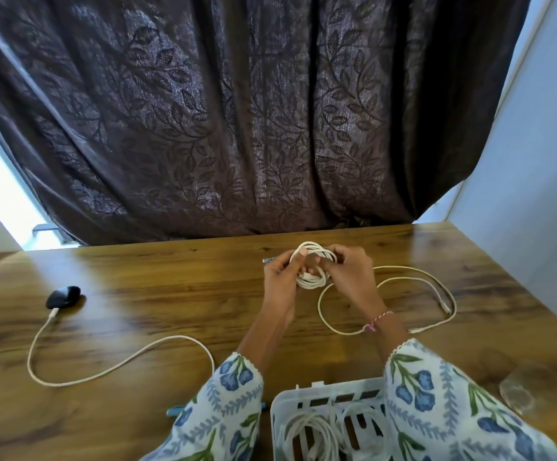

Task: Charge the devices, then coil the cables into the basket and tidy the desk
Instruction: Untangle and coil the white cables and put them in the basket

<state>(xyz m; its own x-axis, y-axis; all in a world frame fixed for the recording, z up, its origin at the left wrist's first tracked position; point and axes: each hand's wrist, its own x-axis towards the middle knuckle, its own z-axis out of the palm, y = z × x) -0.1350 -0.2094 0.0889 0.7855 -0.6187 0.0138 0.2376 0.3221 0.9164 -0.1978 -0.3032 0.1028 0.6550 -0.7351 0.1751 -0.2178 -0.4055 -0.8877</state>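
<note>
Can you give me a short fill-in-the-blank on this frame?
1. Both hands hold a coiled white ____.
2. A cable on the left runs to a ____ device.
3. The basket already holds coiled ____.

Missing: cable; black; cables

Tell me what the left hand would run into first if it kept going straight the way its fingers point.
The left hand points away from the person, already gripping the coiled white cable. Beyond that, bare desk, then probably the dark curtain at the far edge; depth is unclear.
</note>
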